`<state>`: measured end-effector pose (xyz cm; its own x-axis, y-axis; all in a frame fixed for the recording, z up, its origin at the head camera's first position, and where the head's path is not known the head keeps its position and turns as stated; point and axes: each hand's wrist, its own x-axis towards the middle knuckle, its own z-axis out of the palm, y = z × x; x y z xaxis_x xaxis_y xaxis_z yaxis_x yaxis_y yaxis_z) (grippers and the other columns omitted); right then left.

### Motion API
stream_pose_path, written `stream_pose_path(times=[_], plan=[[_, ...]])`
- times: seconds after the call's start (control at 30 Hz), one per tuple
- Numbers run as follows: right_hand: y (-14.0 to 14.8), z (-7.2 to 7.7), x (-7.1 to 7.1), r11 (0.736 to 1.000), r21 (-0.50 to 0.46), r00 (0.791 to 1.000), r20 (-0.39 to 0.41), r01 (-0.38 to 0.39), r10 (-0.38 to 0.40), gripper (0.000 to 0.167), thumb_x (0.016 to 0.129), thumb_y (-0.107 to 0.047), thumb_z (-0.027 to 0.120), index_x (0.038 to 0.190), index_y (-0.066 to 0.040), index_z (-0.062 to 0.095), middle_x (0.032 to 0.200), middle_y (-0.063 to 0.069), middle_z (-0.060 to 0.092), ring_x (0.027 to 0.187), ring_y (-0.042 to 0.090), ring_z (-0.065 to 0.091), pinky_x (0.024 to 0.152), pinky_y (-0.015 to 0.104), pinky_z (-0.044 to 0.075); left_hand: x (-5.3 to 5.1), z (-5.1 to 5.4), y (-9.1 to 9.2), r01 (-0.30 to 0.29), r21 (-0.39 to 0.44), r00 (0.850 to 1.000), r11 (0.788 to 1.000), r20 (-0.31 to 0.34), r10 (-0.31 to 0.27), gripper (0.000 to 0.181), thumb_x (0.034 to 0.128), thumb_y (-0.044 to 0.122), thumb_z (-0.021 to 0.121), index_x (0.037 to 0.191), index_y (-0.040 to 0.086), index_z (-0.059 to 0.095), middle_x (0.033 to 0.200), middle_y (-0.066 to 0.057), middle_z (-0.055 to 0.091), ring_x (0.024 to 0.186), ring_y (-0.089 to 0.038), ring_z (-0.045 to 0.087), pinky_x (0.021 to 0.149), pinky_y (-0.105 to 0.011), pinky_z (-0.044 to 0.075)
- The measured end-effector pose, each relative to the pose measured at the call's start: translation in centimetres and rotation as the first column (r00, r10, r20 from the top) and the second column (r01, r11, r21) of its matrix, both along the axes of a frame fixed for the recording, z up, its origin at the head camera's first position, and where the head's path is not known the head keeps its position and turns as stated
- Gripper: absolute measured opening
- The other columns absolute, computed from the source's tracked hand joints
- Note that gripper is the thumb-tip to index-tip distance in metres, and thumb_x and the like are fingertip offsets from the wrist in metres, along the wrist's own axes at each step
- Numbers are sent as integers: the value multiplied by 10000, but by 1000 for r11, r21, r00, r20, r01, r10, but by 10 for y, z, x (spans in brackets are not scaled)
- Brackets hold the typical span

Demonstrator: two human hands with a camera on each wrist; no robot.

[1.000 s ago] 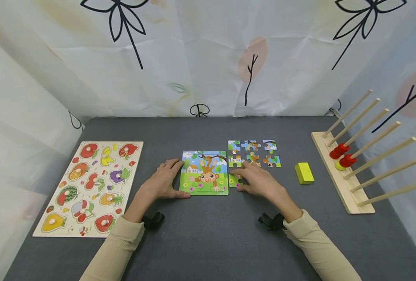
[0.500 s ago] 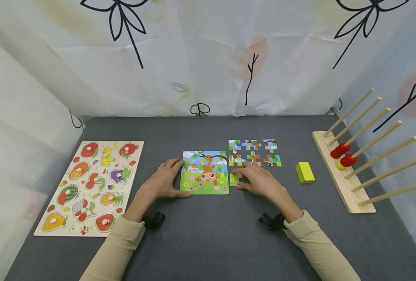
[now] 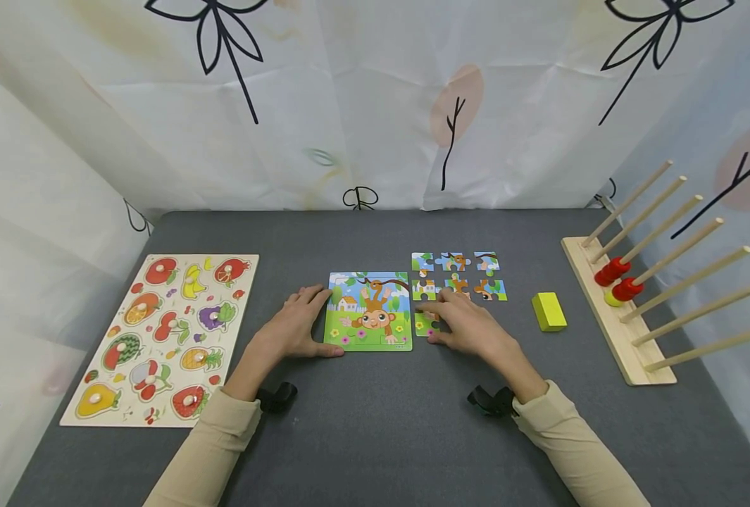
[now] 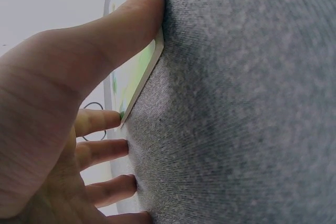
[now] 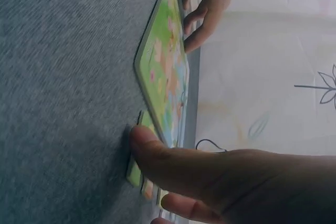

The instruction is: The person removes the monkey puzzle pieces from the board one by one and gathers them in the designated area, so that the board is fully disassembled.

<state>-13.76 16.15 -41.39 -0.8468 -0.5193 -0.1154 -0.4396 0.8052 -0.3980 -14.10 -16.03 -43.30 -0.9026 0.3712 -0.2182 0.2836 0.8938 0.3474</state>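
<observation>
In the head view, a square monkey picture puzzle board (image 3: 368, 317) lies mid-table. My left hand (image 3: 295, 320) rests at its left side, thumb at the near corner and fingers spread toward the far edge; the left wrist view shows the fingers fairly straight. Just right of the board, my right hand (image 3: 470, 324) holds a green puzzle piece (image 3: 422, 325) flat on the table between thumb and index finger. The hand partly covers this piece. Beyond it lie two rows of jigsaw pieces (image 3: 453, 262), the nearer row partly behind the fingers.
A fruit peg board (image 3: 184, 338) lies at the left. To the right are a yellow block (image 3: 548, 312) and a wooden peg rack (image 3: 628, 324) carrying red and yellow beads. The grey table (image 3: 375, 436) ends at a white patterned curtain (image 3: 375, 105).
The green puzzle piece has shifted slightly right, leaving a narrow gap beside the board. Both hands stay almost in place.
</observation>
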Motion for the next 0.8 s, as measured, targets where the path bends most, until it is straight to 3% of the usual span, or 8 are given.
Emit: stream_pose_path(times=[0.37, 0.8], plan=[[-20, 4, 0, 999, -27, 999, -35, -36, 35, 511, 854, -245, 843, 1328, -129, 692, 1105, 83, 609, 852, 174, 486, 680, 282, 415, 1, 0, 0, -3, 5, 1000, 1000, 10, 3, 1131, 732, 550, 884, 1578, 29, 344, 1623, -239, 333, 1468, -511, 352, 1140, -664, 389], [-57, 5, -1, 995, -1, 995, 31, -98, 98, 539, 874, -269, 828, 1377, -169, 661, 1072, 57, 562, 831, 171, 443, 617, 254, 362, 0, 0, 0, -3, 9, 1000, 1000, 6, 3, 1120, 733, 553, 882, 1573, 32, 354, 1618, -235, 341, 1459, -503, 367, 1140, -656, 394]])
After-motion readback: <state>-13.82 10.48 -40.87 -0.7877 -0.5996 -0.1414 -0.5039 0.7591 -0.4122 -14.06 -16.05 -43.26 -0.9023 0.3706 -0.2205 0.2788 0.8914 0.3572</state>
